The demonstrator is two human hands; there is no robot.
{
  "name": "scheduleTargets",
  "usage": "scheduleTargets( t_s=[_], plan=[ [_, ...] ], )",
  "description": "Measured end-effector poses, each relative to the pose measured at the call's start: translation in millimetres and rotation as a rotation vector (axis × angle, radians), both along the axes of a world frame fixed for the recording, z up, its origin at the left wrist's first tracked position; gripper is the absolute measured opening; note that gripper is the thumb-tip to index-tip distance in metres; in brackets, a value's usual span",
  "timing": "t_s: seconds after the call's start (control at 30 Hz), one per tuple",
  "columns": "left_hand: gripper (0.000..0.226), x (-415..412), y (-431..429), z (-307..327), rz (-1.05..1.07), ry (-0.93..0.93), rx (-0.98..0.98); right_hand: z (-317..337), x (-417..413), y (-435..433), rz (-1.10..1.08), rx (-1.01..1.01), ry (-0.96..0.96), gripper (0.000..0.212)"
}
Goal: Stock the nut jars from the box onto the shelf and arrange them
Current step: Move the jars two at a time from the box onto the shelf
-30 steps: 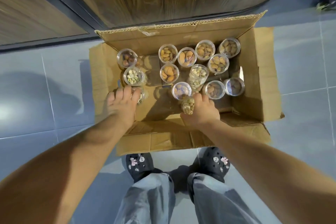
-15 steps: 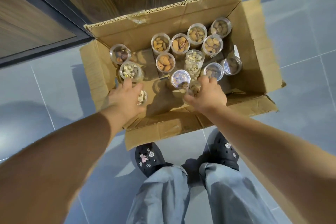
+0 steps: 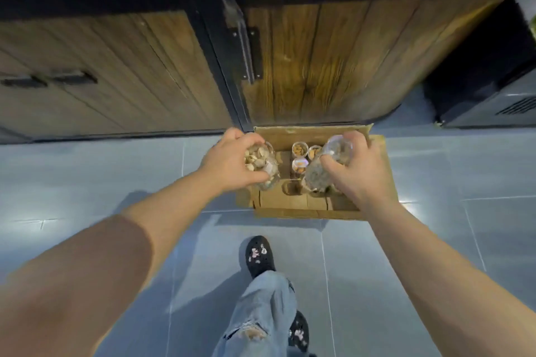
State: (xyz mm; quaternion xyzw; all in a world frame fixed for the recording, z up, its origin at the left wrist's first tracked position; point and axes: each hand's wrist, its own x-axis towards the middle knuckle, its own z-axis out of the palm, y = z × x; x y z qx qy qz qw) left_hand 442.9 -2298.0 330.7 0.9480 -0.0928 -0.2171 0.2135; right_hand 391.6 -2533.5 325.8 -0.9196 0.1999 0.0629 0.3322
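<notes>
My left hand (image 3: 229, 161) grips a clear jar of pale pistachio-like nuts (image 3: 261, 165), lifted above the left side of the cardboard box (image 3: 293, 206). My right hand (image 3: 359, 171) holds a second clear jar of small greyish nuts (image 3: 322, 171), tilted, over the right side of the box. Between my hands a few jars of brown almonds (image 3: 300, 149) still stand inside the box. The other jars in the box are hidden behind my hands. The frame is blurred by motion.
The box sits on a grey tiled floor against a wooden cabinet front (image 3: 319, 66) with a black metal post (image 3: 232, 38). A dark appliance (image 3: 493, 90) stands at the right. My jeans and black shoes (image 3: 258, 255) are below the box.
Both hands have lifted a jar each out of the box. The view has risen and pulled back, so the box looks smaller and farther, and more of the cabinet shows.
</notes>
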Motion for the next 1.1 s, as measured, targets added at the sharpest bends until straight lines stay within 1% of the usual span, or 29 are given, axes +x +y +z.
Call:
scheduleTargets(
  t_s=[0.1,0.17,0.27,0.4,0.5,0.57,0.67,0.77,0.93,1.1],
  plan=[
    [0.073,-14,23,93,-0.055,-0.15,0.076,88,5,20,0.134,-0.091,-0.144,0.053],
    [0.075,-22,40,154,-0.03,-0.237,0.083,146,6,35,0.247,-0.161,-0.24,0.054],
    [0.072,-37,73,238,0.02,-0.356,0.06,234,3,60,0.369,-0.246,-0.374,0.056],
    [0.065,-56,120,324,0.089,-0.48,0.022,329,-1,103,0.5,-0.353,-0.534,0.058],
    [0.061,-61,158,370,0.112,-0.524,0.055,381,2,144,0.568,-0.422,-0.6,0.065],
    [0.062,-60,186,394,0.114,-0.525,0.085,406,6,173,0.619,-0.468,-0.648,0.072],
    [0.066,-49,233,422,0.159,-0.552,0.077,436,22,219,0.655,-0.514,-0.67,0.063],
    [0.071,-29,288,440,0.197,-0.589,0.079,456,45,264,0.662,-0.554,-0.681,0.067],
    [0.074,17,364,466,0.231,-0.637,0.01,475,88,329,0.608,-0.578,-0.699,0.078],
    [0.074,73,402,486,0.192,-0.73,0.015,484,131,373,0.518,-0.535,-0.704,0.081]
  ],
)
